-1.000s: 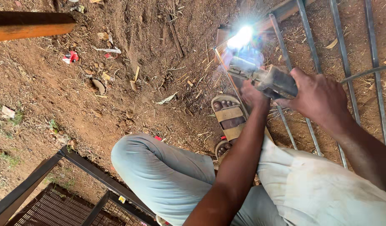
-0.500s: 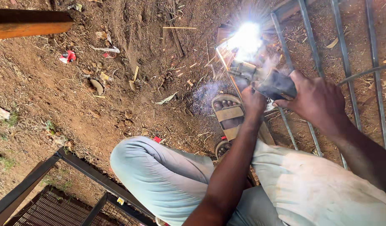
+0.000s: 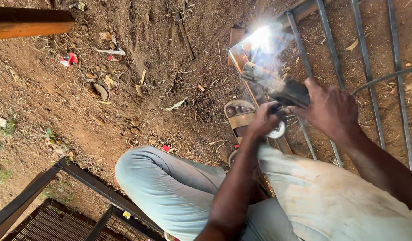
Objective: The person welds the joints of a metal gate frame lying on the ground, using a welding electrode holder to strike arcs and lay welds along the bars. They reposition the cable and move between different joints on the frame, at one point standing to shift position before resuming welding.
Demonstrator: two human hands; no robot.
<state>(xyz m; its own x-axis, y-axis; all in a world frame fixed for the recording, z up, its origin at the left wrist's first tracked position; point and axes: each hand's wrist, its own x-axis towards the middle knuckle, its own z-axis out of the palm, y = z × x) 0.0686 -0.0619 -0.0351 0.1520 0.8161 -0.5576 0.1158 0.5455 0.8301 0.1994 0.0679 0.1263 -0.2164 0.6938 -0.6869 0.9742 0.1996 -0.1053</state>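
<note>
— What did the hands have hold of?

— The right hand [image 3: 331, 109] was wrapped tight around a dark welding electrode holder [image 3: 288, 89], fingers fully closed on its grip. The left hand [image 3: 259, 120] was curled near a small pale round thing [image 3: 277, 130] just below the holder; whether it actually gripped it, I could not tell.

— And where was the holder?

— Above the near corner of a metal bar frame [image 3: 331, 49] lying flat on the dirt ground [image 3: 139, 80], with the arc flash [image 3: 261, 35] burning at the frame's corner joint, smoke drifting off it.

— How would that holder handle?

— Stiff and fairly heavy at the head, I judged, with a cable [image 3: 384, 78] trailing off toward the right edge that would tug at it. The insulated handle was the only sensible place to take it (the tip and the fresh joint would be hot). The frame itself looked rigid steel, heavy, best lifted by a cool bar well apart from the weld.

— What else lay about?

— A sandalled foot [image 3: 239, 118] rested just beside the frame's edge, the knees in pale trousers [image 3: 170, 187] below it. Leaves, twigs and a red scrap [image 3: 71, 58] littered the ground; an orange-brown beam [image 3: 31, 22] crossed the top left corner, and a black mesh grille [image 3: 49, 214] sat at the bottom left.
</note>
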